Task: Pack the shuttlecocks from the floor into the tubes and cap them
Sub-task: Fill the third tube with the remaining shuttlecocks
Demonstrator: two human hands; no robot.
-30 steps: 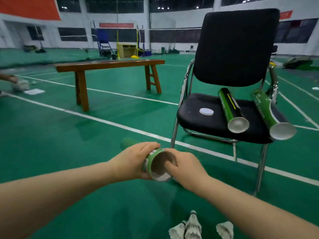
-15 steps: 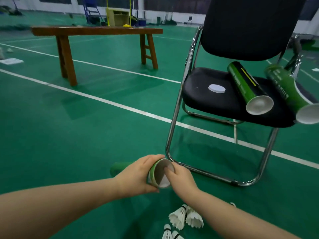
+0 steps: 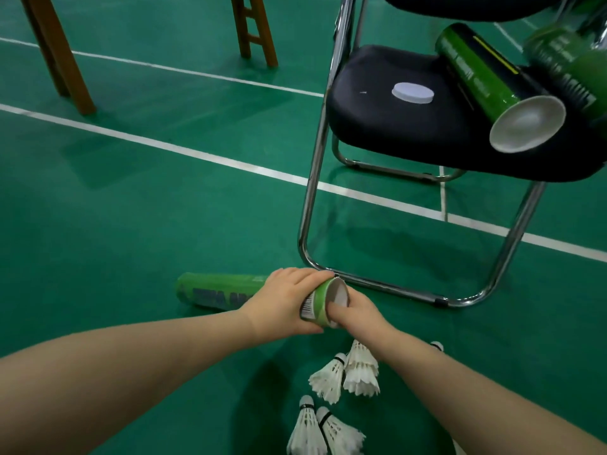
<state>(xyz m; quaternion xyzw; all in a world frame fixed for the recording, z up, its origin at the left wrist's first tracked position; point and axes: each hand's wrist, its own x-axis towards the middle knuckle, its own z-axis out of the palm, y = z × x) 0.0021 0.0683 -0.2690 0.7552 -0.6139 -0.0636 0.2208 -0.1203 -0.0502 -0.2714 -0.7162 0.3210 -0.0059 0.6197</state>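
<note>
The left hand (image 3: 285,303) is wrapped round the tube (image 3: 216,290) just behind its open end, fingers over the top and thumb below. The tube lies roughly level and low over the green floor (image 3: 131,208), its far end pointing left and its mouth facing right. Whether it rests on the floor or hangs just above it, I cannot tell.

The right hand (image 3: 358,315) meets that mouth from the right, with bent fingers touching the lower rim. Whether it pinches the rim or only presses there is not clear.

Below the hands, shuttlecocks (image 3: 328,379) lie loose on the floor: two touching just under the right wrist, corks pointing up and away, and two more side by side at the bottom edge. One more cork (image 3: 437,346) peeps out beyond the right forearm.

A chair (image 3: 377,126) with a black seat and chrome frame stands to the right, its floor rail just beyond the tube's mouth. On the seat lies a white cap (image 3: 413,92), flat and apart from the rest. Beside it a second tube (image 3: 486,77) lies tilted, its open end over the seat's front edge, and a third tube (image 3: 565,60) — blurred — sits at the right edge. Wooden legs (image 3: 56,50) stand on the floor at upper left, beyond a white line (image 3: 197,156).
</note>
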